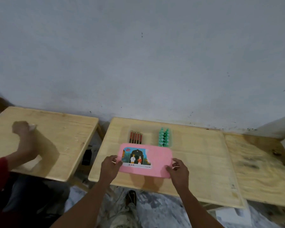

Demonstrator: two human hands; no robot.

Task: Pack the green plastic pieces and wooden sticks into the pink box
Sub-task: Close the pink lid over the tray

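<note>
So we've got the pink box (pixel 153 159) sitting flat on a pale plywood table (pixel 196 162), lid side up. It's a rounded-corner rectangle, smooth matte pink, with a colourful printed label (pixel 136 157) covering its left half: two little figures under a dark arch with a crescent, and the label's right edge looks torn and ragged.

Our left hand (pixel 109 167) pinches the box's left edge, thumb on top over the label corner, fingers curled under. Our right hand (pixel 179 171) grips the right near corner the same way, fingers closed on the rim.

Just behind the box, toward the grey wall (pixel 138 55), we see the wooden sticks (pixel 135 137) lined up side by side in a tight row, brownish with red stripes. Near them on the right are the green plastic pieces (pixel 164 137), knobbly and glossy, stacked in two close columns.

Another person's blurred hand (pixel 23 129) rests on the neighbouring wooden table (pixel 56 129) to the left.
</note>
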